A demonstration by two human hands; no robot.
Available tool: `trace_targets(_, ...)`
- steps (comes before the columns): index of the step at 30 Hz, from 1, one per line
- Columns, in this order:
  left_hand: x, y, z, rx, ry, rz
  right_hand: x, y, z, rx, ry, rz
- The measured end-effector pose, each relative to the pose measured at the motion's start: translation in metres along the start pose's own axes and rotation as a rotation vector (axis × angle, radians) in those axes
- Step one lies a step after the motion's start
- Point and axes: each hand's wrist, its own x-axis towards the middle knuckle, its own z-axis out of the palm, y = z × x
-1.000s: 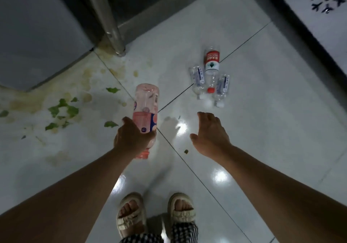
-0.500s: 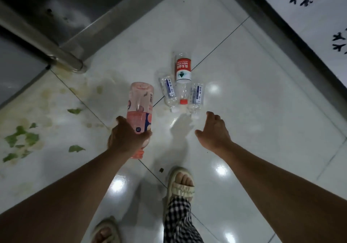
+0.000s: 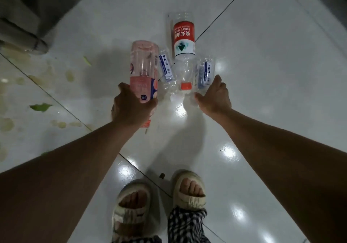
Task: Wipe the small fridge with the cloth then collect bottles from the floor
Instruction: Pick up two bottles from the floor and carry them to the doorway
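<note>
My left hand (image 3: 131,109) grips a pink-labelled clear bottle (image 3: 143,68) near its neck and holds it above the floor. Three bottles lie together on the white tiles: a large one with a red label and red cap (image 3: 183,42), a small blue-labelled one (image 3: 166,68) to its left, and another small blue-labelled one (image 3: 204,72) to its right. My right hand (image 3: 214,96) has reached the right small bottle, thumb and forefinger spread on either side of its cap end. I cannot tell whether it has a grip.
Green leaf scraps (image 3: 40,107) and yellowish stains (image 3: 69,75) mark the tiles at left. A metal leg (image 3: 24,40) and a dark unit stand at the upper left. My sandalled feet (image 3: 159,201) are just behind the bottles.
I stepped forward, so the bottles on the floor are now close. My right hand moved forward and down to the right small bottle. My left hand still holds the pink bottle.
</note>
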Motion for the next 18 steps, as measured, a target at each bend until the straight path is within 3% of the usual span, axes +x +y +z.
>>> trace_targets(9,0.017,-0.016,0.001,0.064,-0.010,0.107,0.018,0.007,0.026,0.056,0.081,0.083)
trace_targets(18,-0.041,0.047,-0.079,0.165,-0.042,0.190,-0.076,0.006,-0.078,0.019,0.031,0.035)
